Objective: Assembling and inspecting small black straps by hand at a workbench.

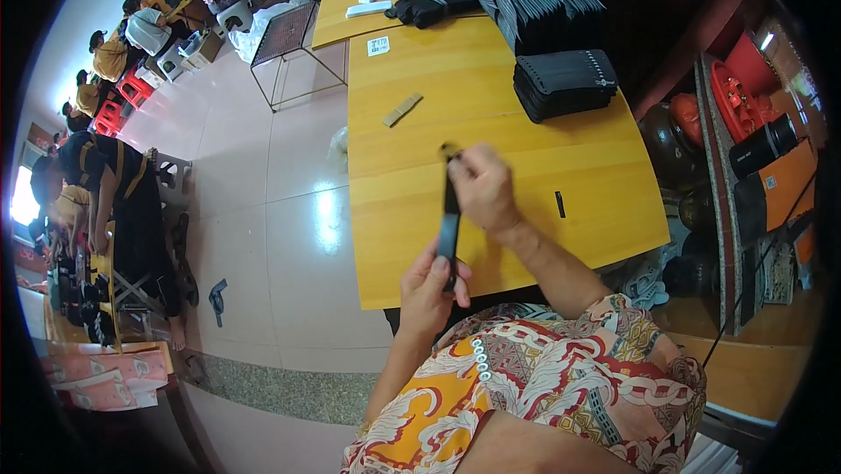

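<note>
Working this black strap (450,229) well seems to call for one steady end and one light, moving end. The left hand (429,281) suits the anchor's part: thumb flat on the face, fingers behind, firm enough that the strap does not twist. The right hand (484,183) is better kept loose at the wrist, drawing in line with the strap rather than sideways — a sideways tug would likely bend it or turn its edge over. Keeping it taut between the hands should help it stay flat.

The strap stands nearly upright in the view, bridging both hands over the near left part of the table (517,255). The left grip is closed on its lower end, with a short dark bit showing below the thumb. The right grip is bunched closed near the upper end, the fingertips at the strap's right side and a small curled tip sticking out above them; blur hides how tightly they press. The middle stretch lies bare between the grips — off to its right, a small black piece (561,204) rests on the table.
</note>
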A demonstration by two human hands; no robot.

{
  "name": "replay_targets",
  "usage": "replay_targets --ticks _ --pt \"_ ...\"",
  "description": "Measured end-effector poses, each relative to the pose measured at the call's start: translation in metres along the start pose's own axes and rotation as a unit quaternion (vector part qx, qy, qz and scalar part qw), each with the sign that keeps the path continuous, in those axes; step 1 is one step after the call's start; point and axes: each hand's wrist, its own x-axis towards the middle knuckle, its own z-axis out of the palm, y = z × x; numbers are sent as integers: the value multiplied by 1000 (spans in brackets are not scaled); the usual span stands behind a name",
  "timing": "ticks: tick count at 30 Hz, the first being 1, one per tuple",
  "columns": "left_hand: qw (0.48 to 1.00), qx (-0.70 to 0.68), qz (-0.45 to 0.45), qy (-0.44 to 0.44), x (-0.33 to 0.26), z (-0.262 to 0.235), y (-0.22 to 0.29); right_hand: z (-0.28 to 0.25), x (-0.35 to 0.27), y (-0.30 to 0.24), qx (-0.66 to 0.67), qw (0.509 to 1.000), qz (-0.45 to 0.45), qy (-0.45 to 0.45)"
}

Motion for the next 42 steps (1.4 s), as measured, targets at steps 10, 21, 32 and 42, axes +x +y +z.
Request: replay_targets --ticks 10,21,32,42 --pt "986 -18 -75 -145 -43 -25 11 -151 65 44 -116 943 100 296" --pt "997 62 -28 -30 -50 -78 39 -269 82 135 -249 871 168 389" --pt "979 -177 76 68 28 -64 27 -23 1 83 -287 947 -88 -111" --pt "963 -239 42 121 36 -60 11 19 0 68 -251 938 -84 -222"
